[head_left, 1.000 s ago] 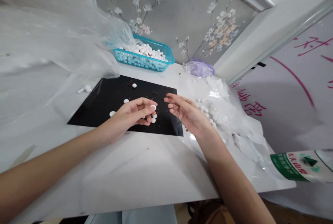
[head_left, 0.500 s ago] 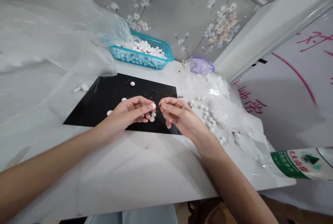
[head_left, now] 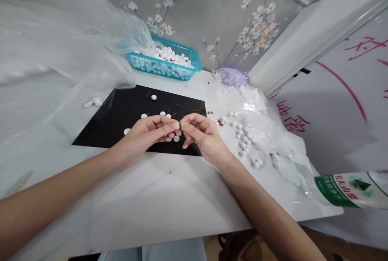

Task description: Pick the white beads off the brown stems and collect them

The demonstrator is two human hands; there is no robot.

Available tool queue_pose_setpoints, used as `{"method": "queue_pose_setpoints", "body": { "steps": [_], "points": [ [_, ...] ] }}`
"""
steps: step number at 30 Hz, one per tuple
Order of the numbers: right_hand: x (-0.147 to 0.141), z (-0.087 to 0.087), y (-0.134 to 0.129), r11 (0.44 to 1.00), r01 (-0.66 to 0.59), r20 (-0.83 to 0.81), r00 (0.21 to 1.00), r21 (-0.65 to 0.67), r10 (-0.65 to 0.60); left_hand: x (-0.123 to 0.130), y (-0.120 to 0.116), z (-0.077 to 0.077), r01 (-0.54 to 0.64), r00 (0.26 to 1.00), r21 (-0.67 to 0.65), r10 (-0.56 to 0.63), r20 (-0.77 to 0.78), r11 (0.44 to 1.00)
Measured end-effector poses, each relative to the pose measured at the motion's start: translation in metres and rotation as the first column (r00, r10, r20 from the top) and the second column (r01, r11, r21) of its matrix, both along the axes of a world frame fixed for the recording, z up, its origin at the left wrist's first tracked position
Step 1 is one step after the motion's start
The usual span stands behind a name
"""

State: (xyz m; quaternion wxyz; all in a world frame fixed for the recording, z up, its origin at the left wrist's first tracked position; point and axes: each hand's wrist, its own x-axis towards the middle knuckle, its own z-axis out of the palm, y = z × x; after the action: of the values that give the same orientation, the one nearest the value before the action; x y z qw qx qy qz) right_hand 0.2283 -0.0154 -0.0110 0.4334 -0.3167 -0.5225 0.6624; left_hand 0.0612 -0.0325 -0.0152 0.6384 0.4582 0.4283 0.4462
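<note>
Over the black mat (head_left: 106,127), my left hand (head_left: 151,131) pinches a white bead (head_left: 177,125) between thumb and index finger. My right hand (head_left: 201,133) is closed in a pinch right against that bead, on a tiny brownish piece (head_left: 180,124) that is mostly hidden by the fingertips. Several loose white beads (head_left: 144,116) lie on the mat around my left hand, some partly under its fingers. Small brown pieces (head_left: 197,110) are scattered at the mat's right side, behind my right hand.
A blue basket (head_left: 195,68) of white beads stands at the back. More beads (head_left: 243,144) lie on clear plastic at the right, near a purple bag (head_left: 232,77) and a bottle (head_left: 345,190) on its side. Plastic sheeting (head_left: 60,51) covers the left.
My right hand has moved left, and its fingertips now meet the bead in my left hand. The left hand has barely moved.
</note>
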Motion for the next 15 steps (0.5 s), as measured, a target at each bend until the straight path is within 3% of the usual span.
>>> {"method": "queue_pose_setpoints", "body": {
  "steps": [11,15],
  "points": [
    [-0.004,-0.011,0.000,0.998,0.041,-0.048,0.998,-0.050,-0.044,-0.001,0.000,-0.004,-0.026,1.000,-0.016,0.026,-0.005,1.000],
    [-0.005,-0.014,0.002,0.996,0.089,-0.023,0.996,0.005,-0.089,0.001,-0.001,-0.003,-0.057,0.998,-0.030,0.058,0.031,0.998]
  ]
}}
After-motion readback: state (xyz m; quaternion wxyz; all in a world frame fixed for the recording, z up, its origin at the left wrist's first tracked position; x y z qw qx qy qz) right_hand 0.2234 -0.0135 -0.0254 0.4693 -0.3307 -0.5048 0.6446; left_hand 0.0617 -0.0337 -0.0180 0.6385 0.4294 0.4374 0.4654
